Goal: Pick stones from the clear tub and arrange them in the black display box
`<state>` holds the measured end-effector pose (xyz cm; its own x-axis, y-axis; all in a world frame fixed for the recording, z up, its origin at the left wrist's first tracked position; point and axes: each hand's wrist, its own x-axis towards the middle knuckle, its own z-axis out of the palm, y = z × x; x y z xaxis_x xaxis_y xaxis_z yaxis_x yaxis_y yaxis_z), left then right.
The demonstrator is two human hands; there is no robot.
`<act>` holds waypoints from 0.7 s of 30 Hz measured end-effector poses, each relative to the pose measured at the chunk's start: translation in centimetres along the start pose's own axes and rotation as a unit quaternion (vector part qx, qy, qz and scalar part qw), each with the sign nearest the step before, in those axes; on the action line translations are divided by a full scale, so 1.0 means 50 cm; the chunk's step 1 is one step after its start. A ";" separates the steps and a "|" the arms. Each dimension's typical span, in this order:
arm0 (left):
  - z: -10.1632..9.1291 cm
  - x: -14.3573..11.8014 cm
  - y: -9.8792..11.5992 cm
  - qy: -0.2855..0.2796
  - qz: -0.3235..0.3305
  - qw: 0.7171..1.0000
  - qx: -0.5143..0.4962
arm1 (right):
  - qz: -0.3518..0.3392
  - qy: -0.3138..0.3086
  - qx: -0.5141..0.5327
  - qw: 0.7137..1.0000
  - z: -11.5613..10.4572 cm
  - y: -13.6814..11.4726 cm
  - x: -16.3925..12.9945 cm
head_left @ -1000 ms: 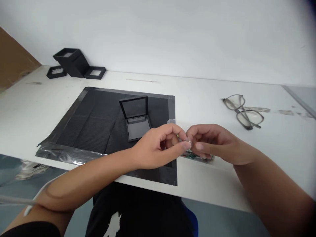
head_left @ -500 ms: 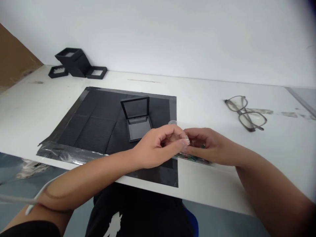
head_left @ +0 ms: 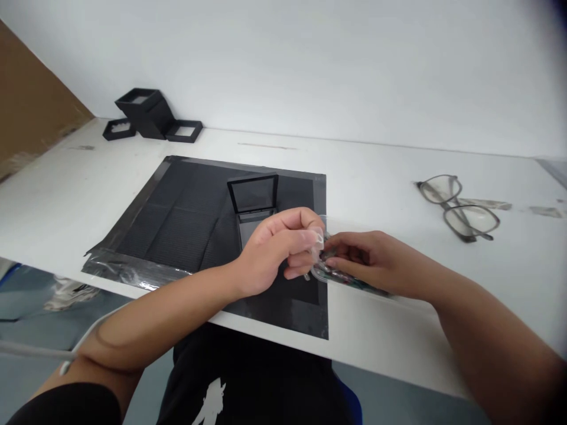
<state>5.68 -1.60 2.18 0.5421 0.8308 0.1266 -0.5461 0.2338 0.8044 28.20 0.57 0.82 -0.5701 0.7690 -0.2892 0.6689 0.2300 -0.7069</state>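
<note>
My left hand [head_left: 281, 251] is raised over the right part of a black mat, its thumb and fingers pinching a small clear plastic piece [head_left: 318, 238] with a white ring-like mark. Exactly what that piece is cannot be made out. Just right of it, my right hand [head_left: 376, 257] is curled over a clear plastic tray [head_left: 319, 275], thumb on the near side and fingers on the far side. Small coloured bits [head_left: 349, 281] show inside the tray, partly hidden by the hand. Behind my left hand an open black hinged case [head_left: 253, 195] stands on the mat.
The black mat [head_left: 177, 218] is taped to the white table [head_left: 390, 336]. Glasses [head_left: 460, 206] lie to the right. Several black frame-like boxes [head_left: 148, 115] are stacked at the back left, against the white wall [head_left: 310, 71]. A cable [head_left: 35, 349] crosses near my left arm.
My left hand has drawn up and away from my right hand, bringing the small clear piece into view. The right hand stays over the tray. The view has shifted slightly.
</note>
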 end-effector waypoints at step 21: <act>0.003 -0.001 0.003 -0.017 -0.025 1.000 -0.008 | 0.028 0.032 -0.002 0.999 -0.016 0.022 0.002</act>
<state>5.66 -1.70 2.41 0.5904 0.8001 0.1061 -0.5273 0.2829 0.8012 29.29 1.36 0.53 -0.5005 0.8174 -0.2852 0.7006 0.1889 -0.6881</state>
